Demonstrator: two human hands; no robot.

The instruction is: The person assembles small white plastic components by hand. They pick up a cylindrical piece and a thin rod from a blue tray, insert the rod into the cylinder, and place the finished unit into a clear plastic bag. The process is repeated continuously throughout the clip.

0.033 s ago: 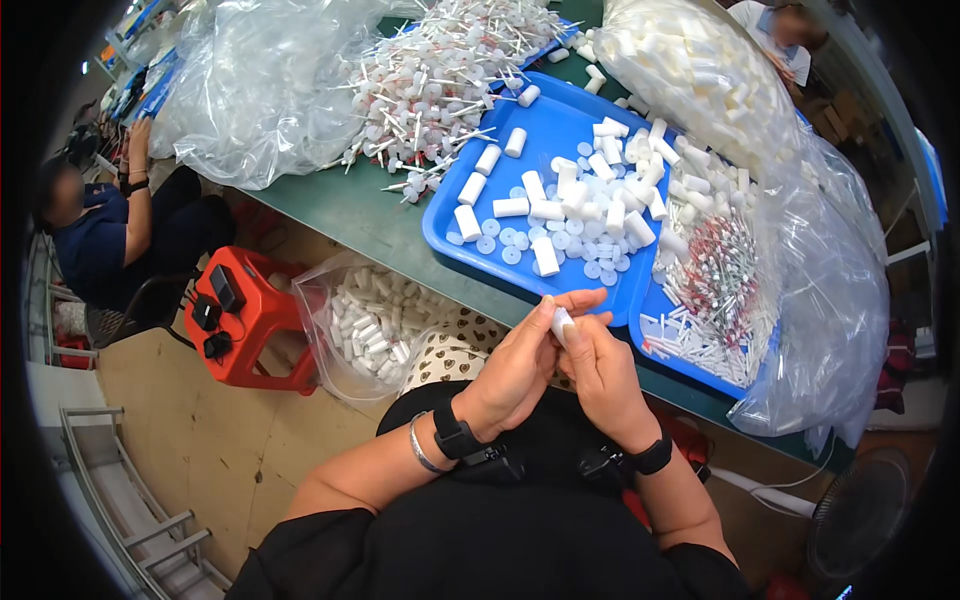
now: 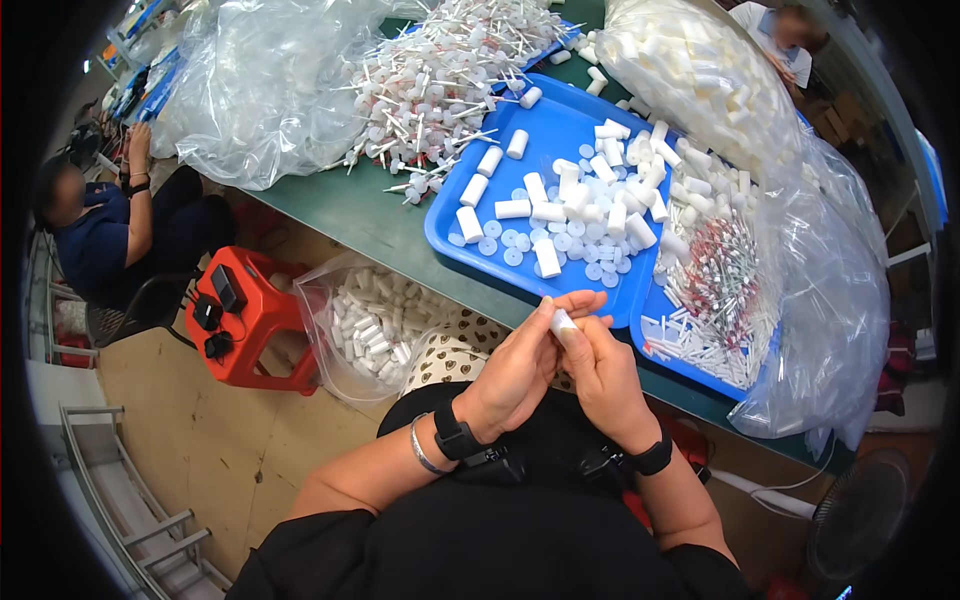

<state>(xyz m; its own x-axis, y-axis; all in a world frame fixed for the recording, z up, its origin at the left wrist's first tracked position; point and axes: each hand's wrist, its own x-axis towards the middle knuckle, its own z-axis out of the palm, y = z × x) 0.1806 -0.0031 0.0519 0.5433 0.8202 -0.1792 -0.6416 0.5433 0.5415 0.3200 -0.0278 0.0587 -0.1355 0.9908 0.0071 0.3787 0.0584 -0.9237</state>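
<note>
A small white cylinder [image 2: 562,322] is pinched between my two hands, just in front of the blue tray's near edge. My left hand [image 2: 512,375] presses its thumb and fingers against it from the left. From the other side, my right hand [image 2: 603,378] grips it with thumb and curled fingers. Part of the piece is hidden by the fingers. Beyond them, the blue tray [image 2: 455,190] holds loose white cylinders [image 2: 546,257] and thin translucent discs [image 2: 487,246]. A second blue tray [image 2: 690,360] at the right carries thin white sticks and red-and-silver pieces [image 2: 722,262].
A heap of white sticks with discs [image 2: 425,100] covers the far table [image 2: 330,222]. Clear plastic bags [image 2: 265,90] lie left; a bulging bag of cylinders [image 2: 700,75] lies right. A red stool [image 2: 250,320] and open bag [image 2: 370,320] stand below. Two people sit farther off.
</note>
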